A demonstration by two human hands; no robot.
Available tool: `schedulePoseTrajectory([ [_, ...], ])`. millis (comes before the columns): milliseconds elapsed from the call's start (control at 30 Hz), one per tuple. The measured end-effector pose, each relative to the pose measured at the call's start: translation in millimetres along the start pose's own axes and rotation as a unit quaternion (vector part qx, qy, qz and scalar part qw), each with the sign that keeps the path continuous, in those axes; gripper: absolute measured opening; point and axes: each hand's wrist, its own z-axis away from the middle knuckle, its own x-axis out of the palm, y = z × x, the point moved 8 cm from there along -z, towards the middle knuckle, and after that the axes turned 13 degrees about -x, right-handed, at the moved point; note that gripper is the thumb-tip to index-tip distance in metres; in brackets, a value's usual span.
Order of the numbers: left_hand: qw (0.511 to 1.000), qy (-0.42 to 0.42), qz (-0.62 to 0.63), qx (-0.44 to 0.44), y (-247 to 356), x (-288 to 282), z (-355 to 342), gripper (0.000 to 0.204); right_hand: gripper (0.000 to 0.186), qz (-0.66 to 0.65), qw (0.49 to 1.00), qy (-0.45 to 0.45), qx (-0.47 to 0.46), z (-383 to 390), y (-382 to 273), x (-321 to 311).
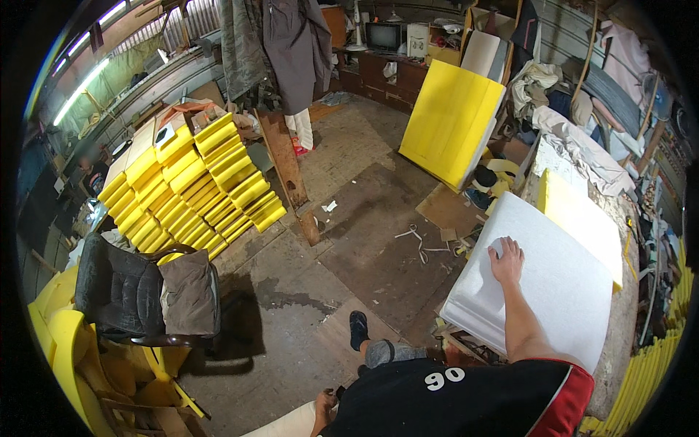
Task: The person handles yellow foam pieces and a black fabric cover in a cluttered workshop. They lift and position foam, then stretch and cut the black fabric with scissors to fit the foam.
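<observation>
My right hand (507, 261) lies flat with its fingers spread on a large white padded slab (542, 273). The slab has a rounded edge and rests on a workbench at the right, and a yellow foam sheet (575, 218) shows behind it. Low in the view, by my black shirt, my left hand (325, 409) has curled fingers close to a small dark object (339, 392). What the fingers hold, if anything, is too small to make out. A cream-coloured long piece (287, 424) extends beside this hand; its kind is unclear.
Several yellow foam pieces (186, 186) are stacked at the left, behind a worn black armchair (120, 291). A yellow foam panel (451, 120) leans upright at the far right. A wooden post (280, 160), scraps and a pale strap (419, 244) are on the floor.
</observation>
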Motion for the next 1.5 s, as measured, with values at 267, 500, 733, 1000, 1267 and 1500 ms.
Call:
schedulePoseTrajectory([
  [267, 0.999, 0.009, -0.025, 0.028, -13, 9, -15, 0.052, 0.054, -0.008, 1.0, 0.022, -0.011, -1, -5, -2],
  [500, 1.0, -0.016, 0.013, -0.015, -2, 6, 11, 0.051, 0.055, 0.001, 1.0, 0.015, -0.006, 3, 0, -1],
  [733, 0.998, 0.01, -0.059, 0.028, 3, 7, -21, 0.051, 0.056, 0.0, 1.0, -0.004, -0.01, -2, -9, -3],
  [1000, 0.999, -0.025, -0.026, -0.013, 39, -24, 17, 0.052, 0.056, 0.003, 1.0, 0.004, -0.003, -4, -3, 1],
  [1267, 0.987, -0.086, -0.124, 0.047, 76, -37, -55, 0.053, 0.054, 0.015, 1.0, -0.001, -0.002, -9, 5, 0],
  [1500, 0.954, -0.035, -0.283, 0.091, 186, -125, -149, 0.064, 0.056, -0.021, 1.0, -0.008, 0.016, -16, -9, 2],
])
